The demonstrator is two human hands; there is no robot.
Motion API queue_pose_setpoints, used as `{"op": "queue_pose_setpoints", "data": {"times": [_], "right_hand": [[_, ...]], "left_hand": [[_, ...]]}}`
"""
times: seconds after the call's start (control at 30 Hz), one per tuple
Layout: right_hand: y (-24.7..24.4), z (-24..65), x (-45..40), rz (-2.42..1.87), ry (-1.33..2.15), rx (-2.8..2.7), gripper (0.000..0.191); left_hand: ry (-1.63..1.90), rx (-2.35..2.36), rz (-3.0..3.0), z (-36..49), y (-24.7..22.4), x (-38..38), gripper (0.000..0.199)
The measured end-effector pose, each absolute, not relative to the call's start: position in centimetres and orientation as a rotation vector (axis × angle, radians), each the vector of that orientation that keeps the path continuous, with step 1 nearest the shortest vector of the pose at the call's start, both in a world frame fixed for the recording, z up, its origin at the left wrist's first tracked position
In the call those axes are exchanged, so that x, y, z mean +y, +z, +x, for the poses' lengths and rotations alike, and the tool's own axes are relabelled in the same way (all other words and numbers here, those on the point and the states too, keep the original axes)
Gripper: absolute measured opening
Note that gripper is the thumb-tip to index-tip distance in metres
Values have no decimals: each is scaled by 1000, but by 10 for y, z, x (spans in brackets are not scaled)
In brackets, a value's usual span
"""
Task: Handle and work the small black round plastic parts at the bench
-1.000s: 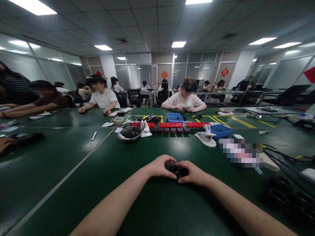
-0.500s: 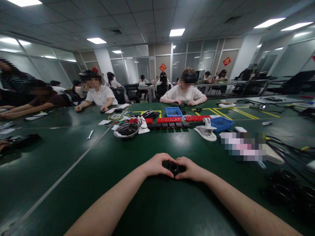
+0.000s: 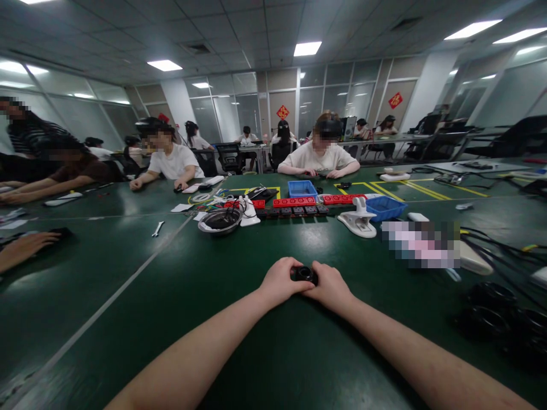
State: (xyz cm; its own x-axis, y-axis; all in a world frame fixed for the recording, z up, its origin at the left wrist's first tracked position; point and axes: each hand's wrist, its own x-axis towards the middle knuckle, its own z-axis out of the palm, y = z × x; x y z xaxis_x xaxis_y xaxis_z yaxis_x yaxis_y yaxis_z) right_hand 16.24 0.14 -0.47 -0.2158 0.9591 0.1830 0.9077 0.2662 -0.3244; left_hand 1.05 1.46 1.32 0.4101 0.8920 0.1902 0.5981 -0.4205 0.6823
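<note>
A small black round part with a ring-shaped opening on top [image 3: 305, 274] sits between my hands, on or just above the green table [image 3: 239, 353]; its exact kind is unclear. My left hand [image 3: 282, 281] grips it from the left, thumb across the near side. From the right, my right hand [image 3: 328, 286] closes on the same part, its thumb meeting the left one. The fingers hide much of its sides. Several similar black ring-shaped parts [image 3: 491, 319] lie blurred at the right edge of the table.
Beyond my hands stand a bowl [image 3: 219, 221], red and black power strips [image 3: 294, 210], a white clamp base [image 3: 359, 222] and blue trays [image 3: 384, 208]. A wrench [image 3: 158, 229] lies to the left. Dark cables [image 3: 491, 250] run along the right. Co-workers [image 3: 322, 154] sit across and at the left.
Both hands, still on the black part, have shifted slightly, and their grip has closed in around it. At far left, a co-worker's hand has come further into view.
</note>
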Motion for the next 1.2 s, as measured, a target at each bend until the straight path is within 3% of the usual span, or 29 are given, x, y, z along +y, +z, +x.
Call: {"op": "queue_pose_setpoints", "data": {"times": [0.17, 0.37, 0.6, 1.0, 1.2], "right_hand": [[-2, 154, -4, -1750, 31, -2151, 26], [-1, 173, 7, -1324, 579, -2220, 57], [18, 194, 13, -1065, 1158, -2257, 43], [17, 199, 18, -1103, 1258, -2249, 39], [13, 199, 18, -1109, 1319, -2193, 33]], "left_hand": [[869, 1382, 2113, 20, 4, 8, 41], [801, 1208, 2164, 15, 8, 14, 42], [671, 947, 2289, 7, 15, 23, 48], [631, 797, 2282, 1, 19, 27, 44], [614, 969, 2260, 6, 19, 23, 47]]}}
